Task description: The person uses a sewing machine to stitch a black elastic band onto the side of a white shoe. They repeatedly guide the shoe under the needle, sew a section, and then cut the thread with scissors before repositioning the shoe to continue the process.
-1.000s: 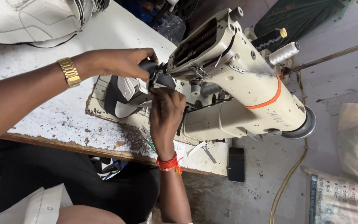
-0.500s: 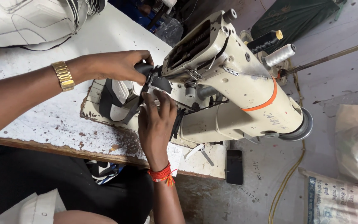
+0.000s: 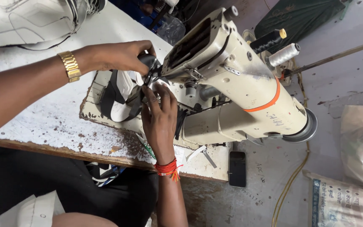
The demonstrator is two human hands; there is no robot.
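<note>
A cream post-bed sewing machine (image 3: pixel 240 88) with an orange band stands on a worn white table (image 3: pixel 43 122). A black and white shoe upper (image 3: pixel 120 94) lies under its needle end. My left hand (image 3: pixel 120 56), with a gold watch on the wrist, grips the dark top part of the upper by the needle. My right hand (image 3: pixel 159 120), a red thread band on its wrist, presses the upper from the near side with fingers pointing to the needle. The needle itself is hidden by my fingers.
Finished white shoe uppers (image 3: pixel 30 21) lie at the table's far left. Black and white thread spools (image 3: pixel 280 48) stand behind the machine. A dark phone (image 3: pixel 237 168) and small scissors (image 3: pixel 204 153) rest near the table's front edge. Sacks (image 3: pixel 358 168) lie on the floor at right.
My right hand has slid slightly away from the needle and my left hand keeps its grip on the upper. The view shifted a little.
</note>
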